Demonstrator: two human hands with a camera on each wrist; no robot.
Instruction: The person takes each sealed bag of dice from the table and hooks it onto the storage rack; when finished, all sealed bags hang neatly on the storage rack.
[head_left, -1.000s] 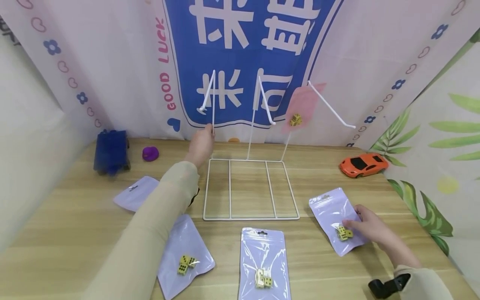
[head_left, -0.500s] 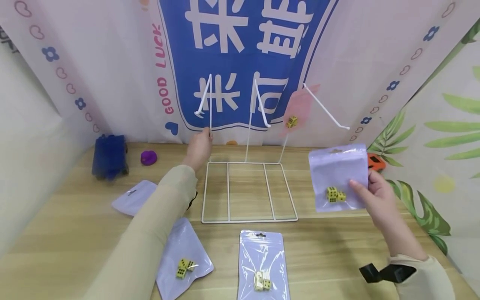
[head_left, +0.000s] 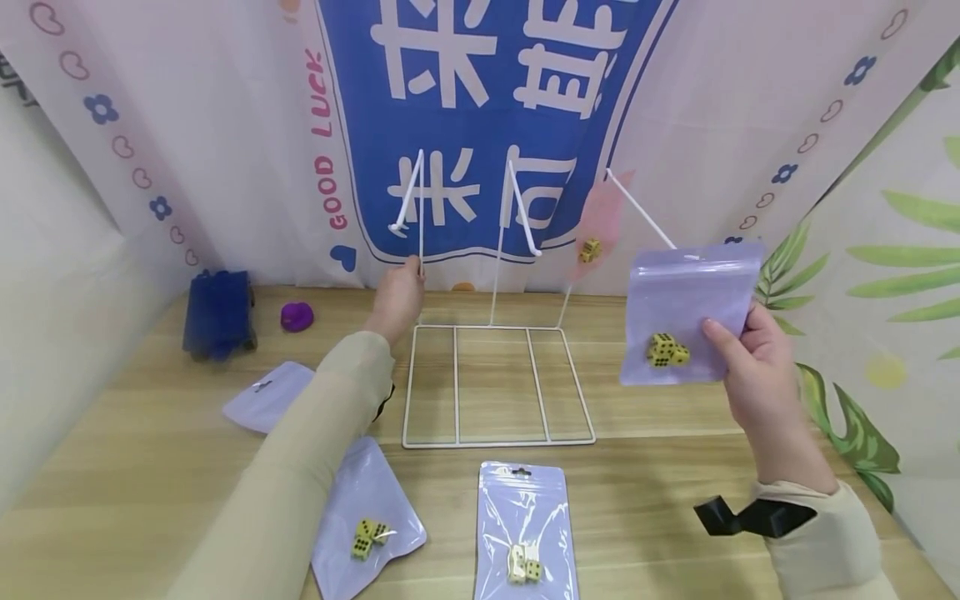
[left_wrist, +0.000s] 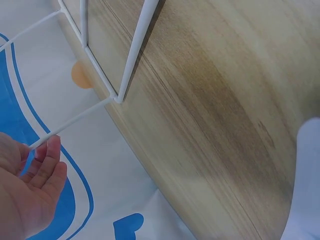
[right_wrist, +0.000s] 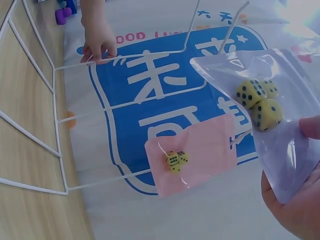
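Note:
My left hand pinches the left upright wire of a white wire display rack, fingertips and thumb closed on it above the table. My right hand grips a lilac zip bag by its right side, thumb on the front. Yellow dice show through its lower part. The bag is raised off the table, and its top edge overlaps the tip of the right hook in the head view. A pink bag with yellow dice hangs on that hook, near the backdrop.
Two lilac bags with dice, one left and one in front, lie on the table. Another lilac bag is partly under my left sleeve. A purple toy hat and blue toy vehicle stand at back left.
My right hand has lifted the lilac bag off the table, up and back toward the right hook. The pink bag has swung slightly. My left hand keeps its hold on the upright.

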